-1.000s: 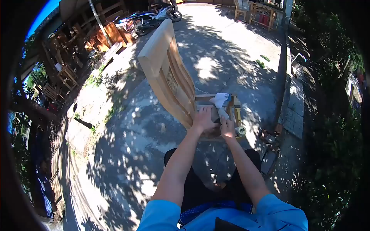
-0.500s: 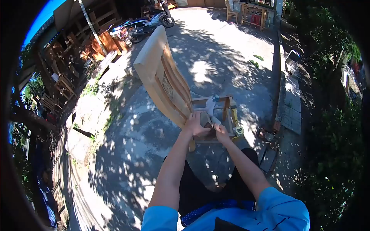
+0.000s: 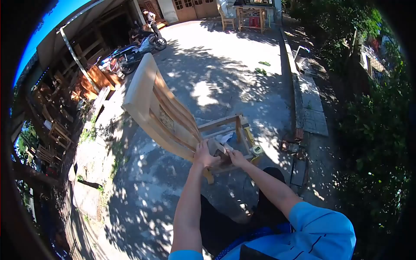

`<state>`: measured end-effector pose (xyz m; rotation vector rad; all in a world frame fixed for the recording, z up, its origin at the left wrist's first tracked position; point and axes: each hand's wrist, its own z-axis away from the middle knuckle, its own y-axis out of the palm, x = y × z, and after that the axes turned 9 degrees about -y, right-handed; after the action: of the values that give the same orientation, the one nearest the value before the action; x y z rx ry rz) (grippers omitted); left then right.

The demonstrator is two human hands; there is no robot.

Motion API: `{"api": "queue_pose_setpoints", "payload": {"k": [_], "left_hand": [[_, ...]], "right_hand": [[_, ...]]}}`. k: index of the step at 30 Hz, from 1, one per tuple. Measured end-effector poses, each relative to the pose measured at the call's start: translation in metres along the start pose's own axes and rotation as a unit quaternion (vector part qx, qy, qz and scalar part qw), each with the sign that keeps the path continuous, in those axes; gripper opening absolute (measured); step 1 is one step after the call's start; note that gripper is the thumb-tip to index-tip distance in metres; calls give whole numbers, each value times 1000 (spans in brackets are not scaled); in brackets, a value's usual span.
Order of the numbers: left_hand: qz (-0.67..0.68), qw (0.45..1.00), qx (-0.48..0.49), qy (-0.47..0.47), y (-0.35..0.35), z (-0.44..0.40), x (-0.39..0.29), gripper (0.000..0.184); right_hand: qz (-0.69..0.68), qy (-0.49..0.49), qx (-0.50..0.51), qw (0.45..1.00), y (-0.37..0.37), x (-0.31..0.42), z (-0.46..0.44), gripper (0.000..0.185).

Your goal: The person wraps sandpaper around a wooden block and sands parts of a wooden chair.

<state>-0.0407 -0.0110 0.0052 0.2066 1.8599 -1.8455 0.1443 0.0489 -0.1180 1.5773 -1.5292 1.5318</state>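
An unfinished wooden chair (image 3: 173, 141), with slatted back and bare seat frame, stands tilted in front of me. My left hand (image 3: 205, 155) has its fingers wrapped over a wooden block-like piece (image 3: 215, 145) where the backrest meets the seat. Close on its right, my right hand (image 3: 237, 157) is closed, with its fingertips pressed together at that piece's edge. Whatever lies inside the right hand's grip is too small to make out. Just beyond the fingers is a crumpled white and blue piece (image 3: 225, 138), perhaps paper or cloth. A round yellow-and-white item (image 3: 256, 150) rests on the seat frame's right corner.
Concrete ground (image 3: 208, 93) with leaf shadows surrounds the chair. A low kerb (image 3: 291, 73) and bushes run along the right. Motorbikes (image 3: 141, 50), wooden boards (image 3: 99, 78) and a standing person (image 3: 150, 18) are at the far left. Another chair (image 3: 226, 18) and table stand at the back.
My view has tilted up and turned right, so the chair sits lower and further left. The white piece beyond my fingers lies lower against the frame. Both hands stay at the same joint.
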Motion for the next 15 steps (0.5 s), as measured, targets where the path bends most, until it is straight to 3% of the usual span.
{"api": "queue_pose_setpoints", "payload": {"k": [8, 12, 13, 15], "left_hand": [[19, 999, -19, 38, 10, -8, 8, 109], [20, 1000, 3, 24, 6, 4, -7, 110], [2, 999, 2, 33, 12, 1, -3, 110], [-13, 999, 2, 40, 15, -9, -8, 110]], "right_hand": [[-36, 54, 35, 997, -13, 66, -1, 54], [34, 116, 13, 993, 6, -24, 11, 54], [70, 128, -12, 989, 10, -32, 9, 53], [3, 88, -8, 996, 8, -9, 3, 53]]}}
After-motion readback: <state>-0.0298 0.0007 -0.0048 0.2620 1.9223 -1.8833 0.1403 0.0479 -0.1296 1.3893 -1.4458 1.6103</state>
